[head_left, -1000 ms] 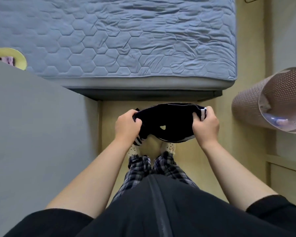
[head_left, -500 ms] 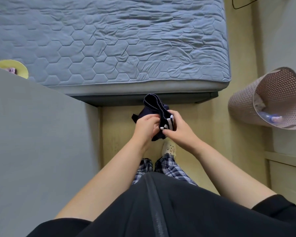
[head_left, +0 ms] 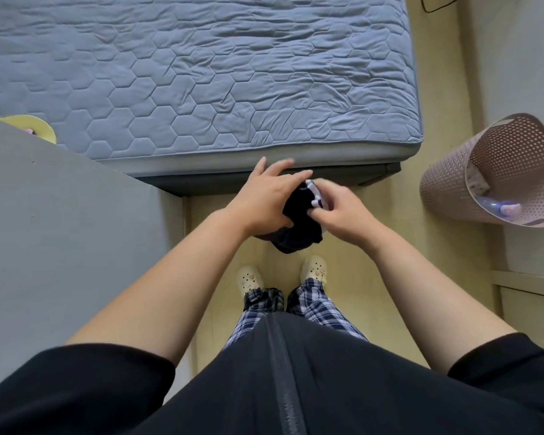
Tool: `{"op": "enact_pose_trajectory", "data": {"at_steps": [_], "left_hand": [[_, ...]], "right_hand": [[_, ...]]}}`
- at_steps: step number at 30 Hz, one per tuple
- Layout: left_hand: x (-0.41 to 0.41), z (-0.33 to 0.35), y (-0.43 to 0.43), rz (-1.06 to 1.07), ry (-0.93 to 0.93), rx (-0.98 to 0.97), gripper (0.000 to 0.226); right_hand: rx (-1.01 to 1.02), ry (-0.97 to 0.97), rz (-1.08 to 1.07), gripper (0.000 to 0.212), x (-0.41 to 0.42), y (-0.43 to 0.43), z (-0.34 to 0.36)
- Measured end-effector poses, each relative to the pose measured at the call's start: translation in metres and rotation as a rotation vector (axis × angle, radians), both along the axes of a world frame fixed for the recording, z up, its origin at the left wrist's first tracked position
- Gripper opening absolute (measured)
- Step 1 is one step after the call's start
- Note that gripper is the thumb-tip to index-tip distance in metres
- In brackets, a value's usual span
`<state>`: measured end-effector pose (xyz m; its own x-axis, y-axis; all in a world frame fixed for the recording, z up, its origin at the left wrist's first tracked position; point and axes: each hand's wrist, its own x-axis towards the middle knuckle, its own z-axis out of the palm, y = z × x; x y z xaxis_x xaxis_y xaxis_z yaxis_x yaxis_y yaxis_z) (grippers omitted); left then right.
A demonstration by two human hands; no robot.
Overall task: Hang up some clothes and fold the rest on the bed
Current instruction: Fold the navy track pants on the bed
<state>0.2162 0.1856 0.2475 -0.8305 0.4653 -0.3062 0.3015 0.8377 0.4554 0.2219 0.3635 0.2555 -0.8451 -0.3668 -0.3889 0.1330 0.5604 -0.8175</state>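
Head view: right hand (head_left: 343, 215) pinches dark garment (head_left: 296, 237) under left hand (head_left: 264, 199).

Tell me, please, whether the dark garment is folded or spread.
Folded: the dark garment is a compact bundle, pinched by the right hand, under the left hand.

The dark garment (head_left: 296, 237) is partly hidden by the left hand (head_left: 264, 199), whose fingers (head_left: 283, 165) blur.

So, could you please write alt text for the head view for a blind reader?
Seen from above, a person's right hand pinches a small dark fabric garment while the left hand lies over it, before a blue quilted mattress; a pink perforated plastic basket sits at right.
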Motion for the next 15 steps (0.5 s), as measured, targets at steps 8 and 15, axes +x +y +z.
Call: {"op": "enact_pose_trajectory", "data": {"at_steps": [8,15], "left_hand": [[-0.026,0.030,0.042,0.304,-0.282,0.277,0.015],[-0.037,0.038,0.103,0.460,-0.315,0.495,0.017]], "right_hand": [[-0.216,-0.011,-0.445,0.012,-0.021,0.040,0.011],[-0.250,-0.438,-0.285,0.047,-0.023,0.098,-0.018]]}}
